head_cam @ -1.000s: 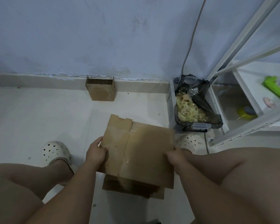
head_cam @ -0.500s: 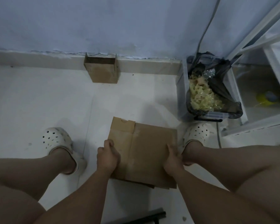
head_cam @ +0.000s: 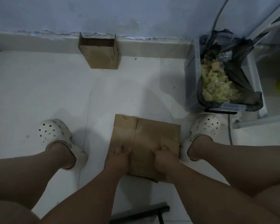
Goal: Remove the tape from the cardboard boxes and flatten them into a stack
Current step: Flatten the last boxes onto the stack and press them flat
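Note:
A flattened brown cardboard box (head_cam: 153, 133) lies on top of a low stack of flat cardboard on the white floor between my feet. My left hand (head_cam: 120, 157) rests on its near left part and presses down. My right hand (head_cam: 164, 156) presses on its near right part. Neither hand holds an edge. A second cardboard box (head_cam: 100, 57), still in box form with its top open, stands against the wall at the back.
A clear bin lined with a black bag (head_cam: 249, 97) holds crumpled tape (head_cam: 217, 84) at the right, beside a white shelf frame (head_cam: 255, 122). My feet in white clogs flank the stack. A black bar (head_cam: 144, 212) lies near the bottom edge.
The flat cardboard came down from my grip onto the stack. Both hands let go of its side edges and moved onto its top face.

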A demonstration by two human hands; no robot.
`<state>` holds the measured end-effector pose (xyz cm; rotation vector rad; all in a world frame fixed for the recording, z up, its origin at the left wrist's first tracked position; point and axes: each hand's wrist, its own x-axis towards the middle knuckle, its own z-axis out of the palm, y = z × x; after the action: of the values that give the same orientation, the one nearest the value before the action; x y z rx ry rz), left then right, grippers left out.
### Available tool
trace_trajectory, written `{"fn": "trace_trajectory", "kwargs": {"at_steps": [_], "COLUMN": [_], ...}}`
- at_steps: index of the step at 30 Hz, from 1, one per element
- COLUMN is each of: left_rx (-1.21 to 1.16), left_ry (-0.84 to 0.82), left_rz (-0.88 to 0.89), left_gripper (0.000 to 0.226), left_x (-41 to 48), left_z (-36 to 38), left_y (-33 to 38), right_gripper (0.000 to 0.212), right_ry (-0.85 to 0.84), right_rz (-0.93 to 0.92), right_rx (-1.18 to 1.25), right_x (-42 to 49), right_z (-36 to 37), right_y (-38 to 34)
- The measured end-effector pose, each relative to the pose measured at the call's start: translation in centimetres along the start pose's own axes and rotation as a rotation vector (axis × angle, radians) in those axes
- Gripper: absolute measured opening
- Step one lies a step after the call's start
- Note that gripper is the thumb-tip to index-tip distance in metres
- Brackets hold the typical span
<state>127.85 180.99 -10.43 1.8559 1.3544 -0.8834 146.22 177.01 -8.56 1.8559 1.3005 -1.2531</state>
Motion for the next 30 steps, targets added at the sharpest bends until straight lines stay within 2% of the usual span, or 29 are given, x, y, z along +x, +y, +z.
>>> {"fn": "trace_trajectory", "kwargs": {"at_steps": [2,4,8,10,13,15,19,23,26,30], "left_rx": [0.008,-0.018,-0.097,-0.159,-0.214,-0.192,-0.062,0.125,0.222,0.295], "left_ry": [-0.049,-0.035,0.297,0.428,0.585,0.67,0.721,0.778,0.769,0.743], "left_rz": [0.001,0.025,0.161,0.126,0.028,0.023,0.054,0.043,0.003,-0.033], "left_gripper": [0.056,0.049,0.021,0.017,0.018,0.02,0.028,0.03,0.029,0.035], "left_x": [0.4,0.8,0.9,0.8,1.2,2.2,5.1,8.5,10.5,12.2], "left_z": [-1.3,-2.8,-5.9,-7.3,-10.3,-12.9,-18.8,-24.6,-28.0,-31.5], "left_y": [-0.1,0.2,1.9,2.5,2.7,2.6,1.9,0.8,0.1,-0.5], "right_gripper": [0.051,0.037,0.024,0.022,0.023,0.021,0.027,0.033,0.039,0.035], "right_ry": [-0.017,0.052,0.31,0.444,0.504,0.523,0.524,0.518,0.551,0.572], "right_rz": [0.007,-0.003,-0.034,-0.091,-0.152,-0.147,-0.18,-0.295,-0.357,-0.388], "right_rx": [-0.078,-0.102,-0.038,0.016,0.076,0.134,0.298,0.484,0.485,0.473], "right_x": [-0.2,-0.5,-0.8,-1.0,-1.1,-0.6,1.4,3.6,4.5,4.6], "right_z": [-2.1,-4.2,-7.0,-8.0,-9.7,-11.2,-14.7,-19.7,-23.1,-25.9], "right_y": [-1.2,-2.6,-5.8,-7.1,-8.4,-9.0,-10.1,-11.3,-12.1,-12.4]}}
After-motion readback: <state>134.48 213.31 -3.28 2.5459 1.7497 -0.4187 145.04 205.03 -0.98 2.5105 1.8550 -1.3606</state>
